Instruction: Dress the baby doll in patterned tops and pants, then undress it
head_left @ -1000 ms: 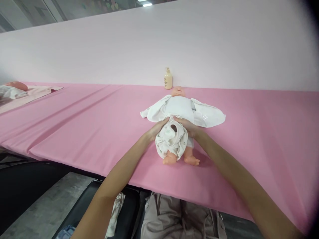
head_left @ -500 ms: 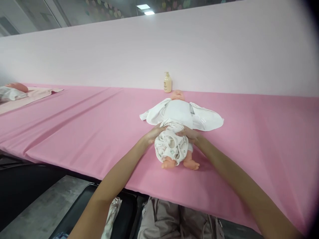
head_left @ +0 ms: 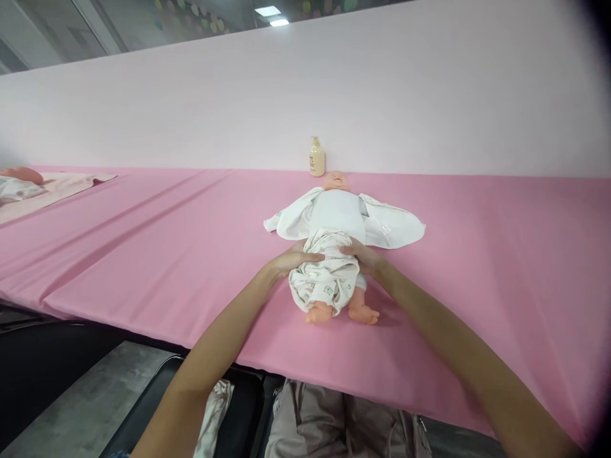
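Note:
A baby doll (head_left: pixel 337 180) lies on its back on the pink-covered table (head_left: pixel 191 254), head toward the wall and feet toward me. An open white garment (head_left: pixel 394 226) spreads out under its arms and torso. Patterned white cloth (head_left: pixel 325 280) is bunched around its hips and legs, with both feet (head_left: pixel 363 313) showing below. My left hand (head_left: pixel 296 257) grips the cloth at the left hip, thumb on top. On the other side my right hand (head_left: pixel 360 253) is closed on the cloth's upper right edge, its fingers partly hidden.
A cream pump bottle (head_left: pixel 317 159) stands by the wall behind the doll's head. At the far left another doll (head_left: pixel 21 175) lies on a pale cloth (head_left: pixel 71 184). Below the table edge are black chairs (head_left: pixel 238 407), one with a patterned cloth (head_left: pixel 216 413).
The bunched cloth has flattened, and the round opening seen in it before no longer shows. My left thumb now lies further over the cloth. The whole view has shifted slightly.

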The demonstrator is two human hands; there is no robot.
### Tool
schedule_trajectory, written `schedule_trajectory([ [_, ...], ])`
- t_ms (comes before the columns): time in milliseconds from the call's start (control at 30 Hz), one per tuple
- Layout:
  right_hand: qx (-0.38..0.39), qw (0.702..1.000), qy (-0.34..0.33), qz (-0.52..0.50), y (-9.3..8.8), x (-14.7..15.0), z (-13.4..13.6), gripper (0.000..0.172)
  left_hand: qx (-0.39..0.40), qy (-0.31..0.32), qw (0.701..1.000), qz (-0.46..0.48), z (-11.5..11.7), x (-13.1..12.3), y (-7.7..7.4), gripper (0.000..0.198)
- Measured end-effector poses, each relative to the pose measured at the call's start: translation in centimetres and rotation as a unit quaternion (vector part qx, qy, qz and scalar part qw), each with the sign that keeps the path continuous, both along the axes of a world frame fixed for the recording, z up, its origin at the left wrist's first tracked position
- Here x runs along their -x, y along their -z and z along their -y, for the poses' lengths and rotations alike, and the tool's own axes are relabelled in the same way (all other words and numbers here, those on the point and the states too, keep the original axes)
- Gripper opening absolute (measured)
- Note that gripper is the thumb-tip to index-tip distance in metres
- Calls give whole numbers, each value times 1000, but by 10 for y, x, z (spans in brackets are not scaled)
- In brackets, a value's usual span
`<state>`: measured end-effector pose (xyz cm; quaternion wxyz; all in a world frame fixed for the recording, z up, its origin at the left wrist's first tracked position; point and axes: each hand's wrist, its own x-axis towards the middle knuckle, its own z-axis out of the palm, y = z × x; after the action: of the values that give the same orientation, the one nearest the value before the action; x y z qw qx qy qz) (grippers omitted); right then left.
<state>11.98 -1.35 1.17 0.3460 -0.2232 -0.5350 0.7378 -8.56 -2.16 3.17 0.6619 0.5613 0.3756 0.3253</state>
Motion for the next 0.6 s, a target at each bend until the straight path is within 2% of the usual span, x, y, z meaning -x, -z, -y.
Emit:
schedule_trajectory([
  [133, -80, 993, -13, 86, -6, -7, 2, 71, 27, -23, 998, 49, 0, 1, 4, 65],
  [233, -92, 990, -13, 109, -8, -11, 2, 69, 64, -18, 993, 94, 0, -1, 6, 66],
  [367, -49, 996, -10, 68, -8, -9, 1, 60, 128, 21, 984, 122, 4, -3, 3, 51],
  [433, -14, 999, -13, 32, -8, -8, 0, 52, 87, 39, 991, 90, 7, -3, -2, 50],
  [500, 6, 1000, -28, -1, -8, -7, -1, 40, -3, 54, 998, 39, 10, -2, -8, 56],
  [600, 13, 999, -39, -19, -11, -8, -2, 30, -103, 80, 991, -14, 12, -1, -15, 62],
])
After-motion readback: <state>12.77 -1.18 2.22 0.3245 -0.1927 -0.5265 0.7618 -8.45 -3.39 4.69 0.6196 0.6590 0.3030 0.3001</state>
